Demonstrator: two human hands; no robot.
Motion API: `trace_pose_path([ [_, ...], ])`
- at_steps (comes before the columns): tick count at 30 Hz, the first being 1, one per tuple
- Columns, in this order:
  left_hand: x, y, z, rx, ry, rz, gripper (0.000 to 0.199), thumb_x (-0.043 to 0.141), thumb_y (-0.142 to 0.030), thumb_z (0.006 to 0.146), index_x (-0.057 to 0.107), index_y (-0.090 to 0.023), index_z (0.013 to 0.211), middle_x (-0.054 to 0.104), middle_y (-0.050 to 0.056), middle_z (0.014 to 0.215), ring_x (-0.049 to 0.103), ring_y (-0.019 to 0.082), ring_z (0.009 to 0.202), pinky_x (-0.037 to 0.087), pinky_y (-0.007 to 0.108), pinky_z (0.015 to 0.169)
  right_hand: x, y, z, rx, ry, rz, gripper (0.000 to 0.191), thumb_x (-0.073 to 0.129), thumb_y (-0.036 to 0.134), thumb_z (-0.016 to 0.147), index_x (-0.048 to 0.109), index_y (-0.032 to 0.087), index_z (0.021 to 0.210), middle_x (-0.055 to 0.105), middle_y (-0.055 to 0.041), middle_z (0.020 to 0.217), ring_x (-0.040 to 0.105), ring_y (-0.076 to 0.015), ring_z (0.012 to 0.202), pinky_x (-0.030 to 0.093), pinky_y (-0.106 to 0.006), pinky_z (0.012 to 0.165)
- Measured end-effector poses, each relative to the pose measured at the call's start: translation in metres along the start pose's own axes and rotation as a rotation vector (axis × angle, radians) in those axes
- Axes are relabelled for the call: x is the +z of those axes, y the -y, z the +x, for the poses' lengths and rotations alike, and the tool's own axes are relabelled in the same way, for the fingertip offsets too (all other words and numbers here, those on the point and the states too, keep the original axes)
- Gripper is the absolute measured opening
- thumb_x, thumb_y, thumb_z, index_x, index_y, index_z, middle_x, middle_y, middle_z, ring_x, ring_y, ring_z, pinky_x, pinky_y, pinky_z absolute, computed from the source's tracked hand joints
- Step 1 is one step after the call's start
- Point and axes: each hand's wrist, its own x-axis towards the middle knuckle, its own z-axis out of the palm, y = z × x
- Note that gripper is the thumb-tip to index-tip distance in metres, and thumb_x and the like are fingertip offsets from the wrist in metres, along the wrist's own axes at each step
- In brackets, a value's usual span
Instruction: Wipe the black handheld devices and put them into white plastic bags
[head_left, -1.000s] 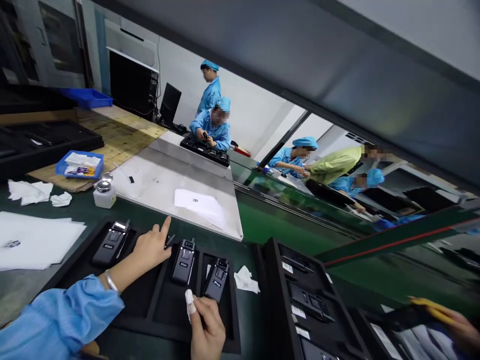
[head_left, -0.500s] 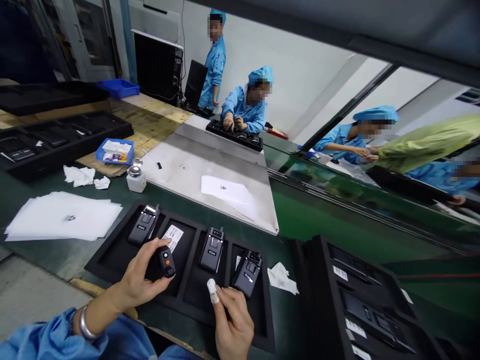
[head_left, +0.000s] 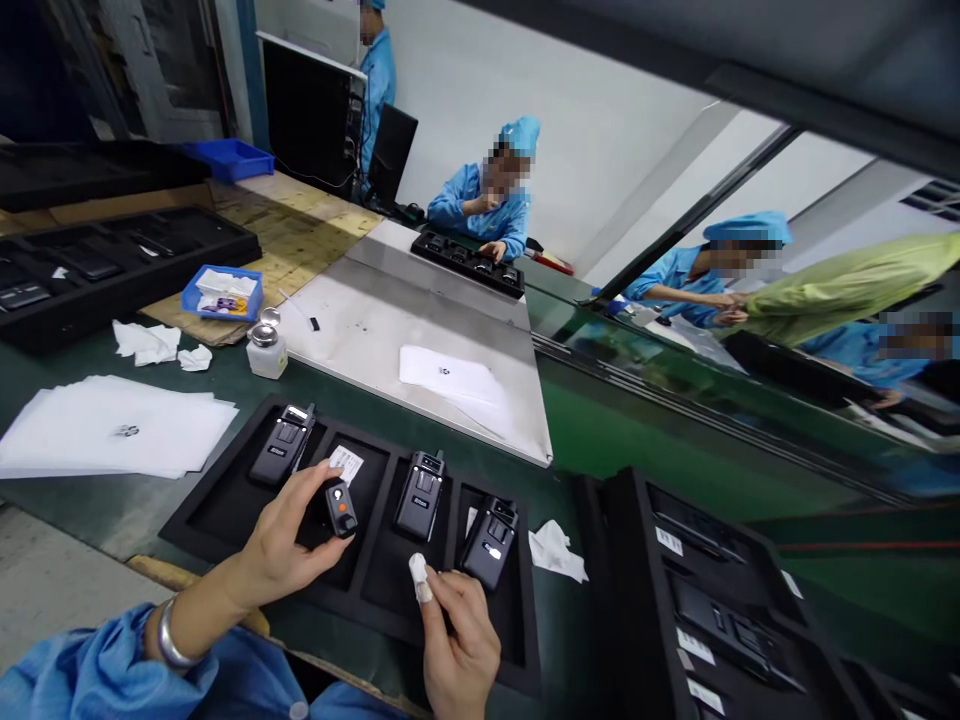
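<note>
While the left hand (head_left: 281, 545) held a black radio (head_left: 342, 510), the right hand (head_left: 461, 640) pinched white wadding (head_left: 419, 577), seemingly in readiness, contact requiring nearer approach.

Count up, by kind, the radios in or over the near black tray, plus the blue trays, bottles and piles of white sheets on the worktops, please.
Radios lying in the near black tray: 3
Radio in the left hand: 1
Blue trays: 2
Bottle: 1
White sheet piles: 2
Total: 9
</note>
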Motion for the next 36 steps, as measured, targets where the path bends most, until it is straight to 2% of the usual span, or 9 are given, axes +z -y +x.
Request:
trace_pose_path([
  [4, 0.007, 0.007, 0.043, -0.236, 0.086, 0.329, 0.083, 0.067, -0.036, 0.085, 0.023, -0.021, 0.154, 0.058, 0.014, 0.125, 0.063, 0.03, 0.11, 0.055, 0.043, 0.093, 0.0, 0.003, 0.002, 0.004, -0.014, 0.037, 0.03, 0.06, 0.007, 0.09, 0.07, 0.024, 0.112, 0.062, -0.0024, 0.086, 0.058, -0.0151, 0.082, 0.049, -0.03, 0.073],
  [7, 0.018, 0.008, 0.088, -0.447, 0.36, 0.681, 0.079, 0.058, -0.046, 0.089, 0.025, -0.014, 0.153, 0.061, 0.017, 0.115, 0.066, 0.036, 0.095, 0.055, 0.049, 0.08, 0.001, 0.005, 0.002, 0.006, -0.045, 0.055, 0.028, 0.059, 0.008, 0.091, 0.07, 0.023, 0.111, 0.062, -0.0022, 0.084, 0.058, -0.0151, 0.08, 0.049, -0.03, 0.071],
  [9, 0.03, 0.0, 0.11, -0.411, 0.481, 0.846, 0.073, 0.052, -0.046, 0.093, 0.028, -0.01, 0.152, 0.061, 0.018, 0.108, 0.064, 0.037, 0.095, 0.054, 0.048, 0.077, 0.001, 0.005, 0.002, 0.016, -0.07, 0.071, 0.027, 0.059, 0.008, 0.091, 0.07, 0.023, 0.11, 0.061, -0.0018, 0.081, 0.058, -0.0152, 0.079, 0.049, -0.031, 0.07],
  [13, 0.074, -0.031, 0.123, -0.227, 0.53, 0.86, 0.079, 0.047, -0.055, 0.095, 0.023, -0.009, 0.155, 0.06, 0.019, 0.106, 0.061, 0.036, 0.099, 0.051, 0.041, 0.077, -0.001, 0.005, 0.001, 0.028, -0.127, 0.123, 0.026, 0.059, 0.009, 0.09, 0.071, 0.024, 0.107, 0.06, -0.0012, 0.079, 0.058, -0.0153, 0.078, 0.05, -0.032, 0.072],
  [18, 0.131, -0.053, 0.122, -0.312, 0.727, 0.751, 0.093, 0.062, -0.051, 0.086, 0.018, -0.009, 0.156, 0.062, 0.02, 0.101, 0.067, 0.035, 0.085, 0.052, 0.042, 0.071, -0.005, 0.002, -0.002, 0.053, -0.169, 0.215, 0.028, 0.06, 0.007, 0.09, 0.071, 0.025, 0.109, 0.059, -0.001, 0.081, 0.057, -0.0149, 0.078, 0.049, -0.031, 0.072],
  [21, 0.128, -0.049, 0.111, -0.311, 0.623, 0.627, 0.092, 0.063, -0.041, 0.083, 0.015, -0.012, 0.157, 0.063, 0.018, 0.11, 0.068, 0.035, 0.092, 0.054, 0.046, 0.079, -0.008, 0.001, -0.005, 0.052, -0.18, 0.27, 0.029, 0.059, 0.007, 0.089, 0.07, 0.025, 0.11, 0.059, -0.0011, 0.082, 0.057, -0.0151, 0.079, 0.049, -0.031, 0.072],
  [24, 0.103, -0.041, 0.082, -0.136, 0.432, 0.297, 0.093, 0.063, -0.034, 0.083, 0.008, -0.02, 0.157, 0.059, 0.014, 0.125, 0.065, 0.029, 0.107, 0.054, 0.041, 0.09, -0.011, 0.0, -0.005, 0.019, -0.176, 0.285, 0.029, 0.06, 0.007, 0.089, 0.07, 0.025, 0.109, 0.06, -0.0012, 0.082, 0.056, -0.0156, 0.08, 0.049, -0.033, 0.076],
  [28, 0.075, -0.037, 0.038, 0.096, 0.202, 0.021, 0.09, 0.067, -0.026, 0.085, 0.014, -0.021, 0.157, 0.06, 0.012, 0.124, 0.063, 0.024, 0.111, 0.055, 0.036, 0.095, -0.014, 0.0, -0.004, -0.015, -0.146, 0.284, 0.029, 0.06, 0.006, 0.088, 0.071, 0.025, 0.108, 0.062, -0.0015, 0.083, 0.057, -0.0159, 0.081, 0.05, -0.035, 0.078],
  [36, 0.066, -0.045, 0.021, 0.2, 0.105, 0.024, 0.094, 0.073, -0.019, 0.082, 0.016, -0.019, 0.157, 0.061, 0.016, 0.125, 0.061, 0.028, 0.116, 0.056, 0.042, 0.097, -0.015, 0.002, -0.007, 0.012, -0.103, 0.259, 0.029, 0.06, 0.006, 0.088, 0.071, 0.024, 0.108, 0.063, -0.0022, 0.086, 0.06, -0.0166, 0.082, 0.051, -0.038, 0.081],
])
